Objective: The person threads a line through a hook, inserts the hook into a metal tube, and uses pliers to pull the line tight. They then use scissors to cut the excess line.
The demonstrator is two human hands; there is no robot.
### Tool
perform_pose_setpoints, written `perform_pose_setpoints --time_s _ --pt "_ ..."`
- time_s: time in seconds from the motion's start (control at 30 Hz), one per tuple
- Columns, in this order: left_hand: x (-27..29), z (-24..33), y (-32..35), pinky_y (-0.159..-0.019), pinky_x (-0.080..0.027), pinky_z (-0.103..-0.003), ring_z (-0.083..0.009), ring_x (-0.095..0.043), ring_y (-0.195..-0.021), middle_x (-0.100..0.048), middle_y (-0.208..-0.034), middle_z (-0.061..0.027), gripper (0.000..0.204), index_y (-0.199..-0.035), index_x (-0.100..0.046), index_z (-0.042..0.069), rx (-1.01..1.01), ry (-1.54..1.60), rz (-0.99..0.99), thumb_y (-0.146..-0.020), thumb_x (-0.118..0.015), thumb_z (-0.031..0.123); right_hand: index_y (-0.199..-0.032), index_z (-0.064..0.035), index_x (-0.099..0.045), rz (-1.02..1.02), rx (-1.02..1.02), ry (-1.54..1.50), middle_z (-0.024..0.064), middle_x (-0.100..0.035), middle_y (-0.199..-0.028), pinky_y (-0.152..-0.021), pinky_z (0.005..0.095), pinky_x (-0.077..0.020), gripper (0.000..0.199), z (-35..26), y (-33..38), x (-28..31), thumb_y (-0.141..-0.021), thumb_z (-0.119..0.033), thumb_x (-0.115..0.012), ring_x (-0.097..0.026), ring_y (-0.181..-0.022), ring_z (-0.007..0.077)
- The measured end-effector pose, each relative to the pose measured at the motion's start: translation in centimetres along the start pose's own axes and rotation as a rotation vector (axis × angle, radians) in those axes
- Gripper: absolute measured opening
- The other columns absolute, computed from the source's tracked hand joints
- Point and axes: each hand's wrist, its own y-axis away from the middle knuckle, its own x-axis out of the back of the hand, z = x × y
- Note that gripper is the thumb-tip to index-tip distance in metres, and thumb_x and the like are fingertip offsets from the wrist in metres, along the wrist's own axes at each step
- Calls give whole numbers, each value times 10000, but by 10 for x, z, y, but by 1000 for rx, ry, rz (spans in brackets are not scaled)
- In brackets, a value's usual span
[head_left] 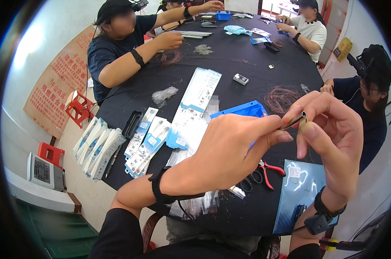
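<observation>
Above the black tabletop (295, 67), I see the left hand (232, 151) and the right hand (335, 131) both pinching a metal tube (295, 121) between them; work on it looks unfinished.

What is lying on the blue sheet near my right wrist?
A white label and a small black object show on the blue sheet; what your right wrist covers cannot be seen.

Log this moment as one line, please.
left hand: pinching slim metal tube | right hand: at tube's other end | black table: blue tray, red-handled pliers, tangled reddish strands
</observation>
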Motion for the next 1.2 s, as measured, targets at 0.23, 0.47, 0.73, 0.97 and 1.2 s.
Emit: perform_pose_setpoints --time_s 0.23,0.47,0.73,0.97,1.2 --pt "1 2 -1 -564 -467 -466 -399 -643 -651 -670 -735 -176 217 -1137 -713 44 -46 -53 10 -1028 -681 229 -943 18 -615 33 59 62 184 -710 -1068 -635 200 -519 61 3 -2 -2 -960 -21 -659 -614 -639 68" --pt "11 -7 -1 -579 -503 -517 -445 -679 -674 -670 -699 -216 199 -984 -668 17 -6 -189 -72 -1038 -658 208 -986 22 -642 -13 117 241 142 -719 -1076 -637 207 -507 30 22 -6 -7 -961 24 -657 -601 -691 63" --pt "23 -9 -8 -611 -550 -486 -426 -719 -710 -709 -730 -208 299 -923 -720 30 99 -192 -115 -1072 -611 265 -1052 6 -655 117 136 566 69 -642 -1008 -605 180 -420 121 17 3 6 -1004 -102 -680 -537 -660 42" --pt "22 -9 -8 -629 -571 -470 -397 -742 -720 -747 -774 -177 282 -1037 -775 62 111 -180 -133 -1082 -590 271 -1083 -2 -712 -352 74 301 140 -655 -1016 -558 173 -437 148 -28 41 8 -969 -95 -704 -562 -618 43" --pt "26 -5 -7 -642 -509 -353 -276 -670 -656 -707 -756 -159 287 -965 -703 -61 175 -171 -164 -1083 -601 180 -1007 15 -766 -630 21 -627 247 -695 -1075 -598 226 -509 100 -7 56 -26 -921 -25 -798 -661 -700 159"
